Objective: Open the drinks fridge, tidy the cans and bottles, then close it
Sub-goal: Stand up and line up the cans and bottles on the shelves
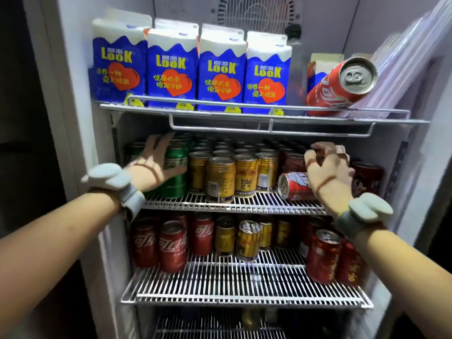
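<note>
Inside the open fridge [73, 69], a red can [294, 185] lies sideways on the middle shelf [244, 204], top facing left. Our right hand [327, 170] spreads loose over it, nearest. Our left hand [156, 165] wraps a green can [175, 177].

Cartons [172, 69]: blue, white tops, yellow lettering, red heart. Cans: green [175, 176], gold-yellow [220, 178], red with white script [172, 248]. Shelves [234, 277]: white wire. Wristbands [132, 199]: pale grey.

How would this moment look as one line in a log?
fridge open | left hand on upright green can | right hand over toppled red can, middle shelf | tidying unfinished
</note>
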A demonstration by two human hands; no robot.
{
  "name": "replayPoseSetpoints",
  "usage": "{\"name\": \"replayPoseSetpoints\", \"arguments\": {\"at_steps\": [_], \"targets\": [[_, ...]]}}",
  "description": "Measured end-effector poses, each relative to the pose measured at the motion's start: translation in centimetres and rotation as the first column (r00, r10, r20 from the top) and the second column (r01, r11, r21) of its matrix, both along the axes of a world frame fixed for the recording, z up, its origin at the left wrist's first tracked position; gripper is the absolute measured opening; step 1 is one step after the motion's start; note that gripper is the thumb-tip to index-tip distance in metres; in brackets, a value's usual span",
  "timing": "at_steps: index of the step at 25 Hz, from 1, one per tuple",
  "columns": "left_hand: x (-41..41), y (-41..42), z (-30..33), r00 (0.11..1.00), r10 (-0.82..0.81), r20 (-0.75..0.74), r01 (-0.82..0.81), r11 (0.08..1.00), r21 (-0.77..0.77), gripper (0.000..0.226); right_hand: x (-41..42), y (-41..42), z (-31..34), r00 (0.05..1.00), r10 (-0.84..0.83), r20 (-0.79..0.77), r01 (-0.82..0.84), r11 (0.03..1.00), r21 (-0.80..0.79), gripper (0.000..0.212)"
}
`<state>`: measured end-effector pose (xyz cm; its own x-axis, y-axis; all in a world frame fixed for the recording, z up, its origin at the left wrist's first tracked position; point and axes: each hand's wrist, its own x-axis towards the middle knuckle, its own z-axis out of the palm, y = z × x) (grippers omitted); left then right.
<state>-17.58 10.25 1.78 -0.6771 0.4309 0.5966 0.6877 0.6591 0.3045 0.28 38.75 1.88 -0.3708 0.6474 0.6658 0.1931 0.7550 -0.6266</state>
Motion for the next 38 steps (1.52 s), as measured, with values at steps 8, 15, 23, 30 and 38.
{"name": "replayPoseSetpoints", "arguments": {"at_steps": [8, 15, 23, 30, 38], "targets": [[5.7, 2.6, -0.3, 0.955, -0.201, -0.217, 0.202, 0.979, -0.020, 0.049, 2.3, 4.1, 0.5, 0.939, -0.055, 0.339, 0.057, 0.998, 0.002, 0.040], [9.6, 19.3, -1.3, 0.908, -0.412, 0.080, 0.419, 0.893, -0.161, 0.060, 3.5, 5.0, -0.1, 0.983, -0.041, 0.180, 0.049, 0.998, -0.042, 0.031], [8.1, 22.0, -0.5, 0.941, -0.300, 0.153, 0.330, 0.913, -0.239, 0.081, 6.5, 4.3, -2.5, 0.997, 0.050, 0.057, -0.043, 0.992, -0.118, 0.020], [10.1, 27.3, -0.1, 0.755, -0.634, 0.168, 0.600, 0.771, 0.213, 0.061, 6.6, 5.9, -1.3, 0.996, 0.081, 0.043, -0.075, 0.988, -0.137, 0.015], [10.1, 29.2, -1.4, 0.749, -0.639, 0.178, 0.596, 0.766, 0.243, 0.059, 8.7, 2.7, 1.9, 0.941, 0.296, -0.166, -0.283, 0.954, 0.101, 0.006]]}}
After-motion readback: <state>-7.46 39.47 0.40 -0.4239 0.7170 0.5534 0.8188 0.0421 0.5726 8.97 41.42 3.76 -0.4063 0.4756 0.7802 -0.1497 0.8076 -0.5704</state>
